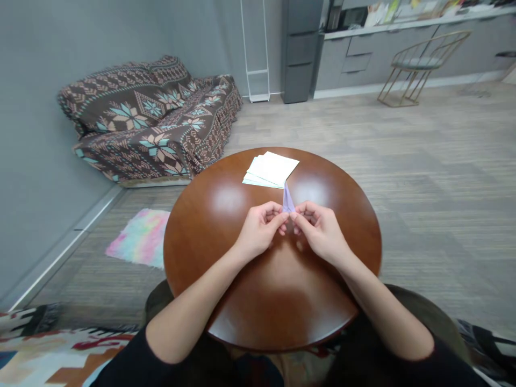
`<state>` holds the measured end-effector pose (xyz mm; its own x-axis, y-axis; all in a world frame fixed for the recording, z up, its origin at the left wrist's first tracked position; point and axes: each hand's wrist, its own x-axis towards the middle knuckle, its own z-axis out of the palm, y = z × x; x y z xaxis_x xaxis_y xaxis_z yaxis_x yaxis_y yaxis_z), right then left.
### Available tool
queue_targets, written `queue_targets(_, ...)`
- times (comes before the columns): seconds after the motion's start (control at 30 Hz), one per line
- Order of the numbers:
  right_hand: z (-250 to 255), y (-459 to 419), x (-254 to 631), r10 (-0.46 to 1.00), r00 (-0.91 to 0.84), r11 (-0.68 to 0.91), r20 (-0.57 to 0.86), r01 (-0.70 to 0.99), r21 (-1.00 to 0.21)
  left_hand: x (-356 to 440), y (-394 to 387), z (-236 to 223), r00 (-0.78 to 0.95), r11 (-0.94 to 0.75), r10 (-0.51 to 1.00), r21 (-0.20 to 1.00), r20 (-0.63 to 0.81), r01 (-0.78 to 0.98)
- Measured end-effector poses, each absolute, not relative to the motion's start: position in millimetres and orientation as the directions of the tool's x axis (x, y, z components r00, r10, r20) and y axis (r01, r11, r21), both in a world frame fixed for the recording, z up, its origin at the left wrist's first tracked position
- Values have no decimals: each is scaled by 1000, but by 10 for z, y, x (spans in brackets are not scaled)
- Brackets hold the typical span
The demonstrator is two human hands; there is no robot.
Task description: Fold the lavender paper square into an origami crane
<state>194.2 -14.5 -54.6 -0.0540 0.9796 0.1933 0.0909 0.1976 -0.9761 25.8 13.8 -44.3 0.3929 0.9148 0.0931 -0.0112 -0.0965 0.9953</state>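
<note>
A small folded piece of purple paper (288, 200) is held up above the round wooden table (282, 290), its narrow tip pointing away from me. My left hand (264, 224) pinches its lower left corner between thumb and fingers. On the opposite side, my right hand (316, 226) pinches the lower right corner the same way. Both thumbs nearly meet at the paper's near edge, and the fingertips behind it are partly hidden. Just beyond the purple paper, several pale square sheets (272, 167) lie fanned out on the table.
A sofa with a patterned cover (161, 118) stands at the back left, and a fluffy pastel rug (139, 236) lies left of the table. Behind are a grey fridge (300, 51), kitchen cabinets (371, 54) and a gold-framed chair (415, 64).
</note>
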Motion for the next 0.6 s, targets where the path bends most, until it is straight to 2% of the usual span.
queue_targets(0.17, -560, -73, 1979, 982, -110, 155, 151, 29, -988, 241, 213, -508, 372, -29, 927, 998, 50, -62)
queue_targets(0.3, -591, -52, 1998, 974, 30, 223, 223, 12, -975, 234, 227, -520, 335, -13, 942, 998, 32, -59)
queue_targets(0.4, -617, -54, 2012, 945, 90, 307, 315, 90, -947, 237, 221, -529, 334, 34, 942, 997, -10, -67)
queue_targets(0.6, -618, -75, 2010, 922, 6, 374, 387, 251, -893, 241, 216, -541, 371, 91, 928, 987, -35, -133)
